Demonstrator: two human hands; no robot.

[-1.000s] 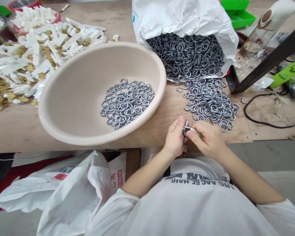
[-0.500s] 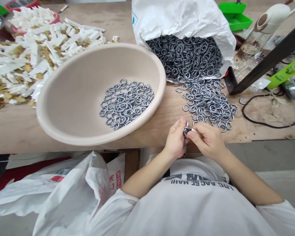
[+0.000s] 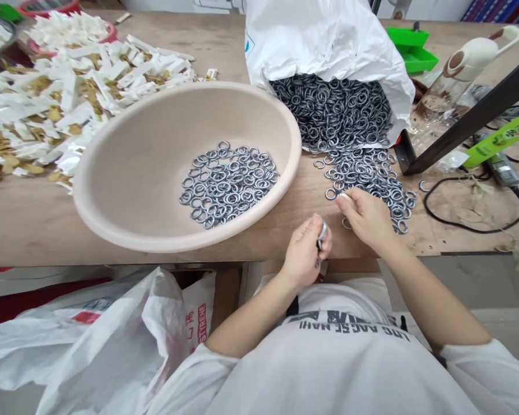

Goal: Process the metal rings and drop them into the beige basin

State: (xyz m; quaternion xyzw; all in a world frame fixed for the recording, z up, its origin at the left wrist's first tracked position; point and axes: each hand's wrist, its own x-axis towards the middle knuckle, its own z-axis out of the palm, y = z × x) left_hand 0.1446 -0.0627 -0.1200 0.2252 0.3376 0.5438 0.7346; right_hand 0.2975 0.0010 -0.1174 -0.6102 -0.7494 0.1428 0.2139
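— Since the earlier picture, what has moved?

— Right hand (image 3: pixel 367 216) has let go of the left hand (image 3: pixel 305 253) and gone out to the loose rings (image 3: pixel 367 173). Before that, both met over one ring at the near edge.

— Take it from the big things down.

— Wooden bench (image 3: pixel 34 225) runs across the whole view. At its far side a white bag (image 3: pixel 320 40) lies open towards the person, packed with grey metal rings, and the loose rings spill from its mouth onto the wood. Left of the bag sits a wide beige bowl (image 3: pixel 125 173), its rim just beside the spill, with a small batch of rings (image 3: pixel 229 184) lying in its right half. Further left is a heap of white and gold strips (image 3: pixel 69 75).

— And the hands?

— Right one lies palm down on the near end of the spill, fingertips touching the rings. Whether they have pinched one I cannot tell. Left one is curled shut near the bench edge, just in front of the bowl.

— Shut on what?

— One ring (image 3: pixel 322 231), clamped between thumb and forefinger and standing on edge, above the bench edge and apart from the spill.
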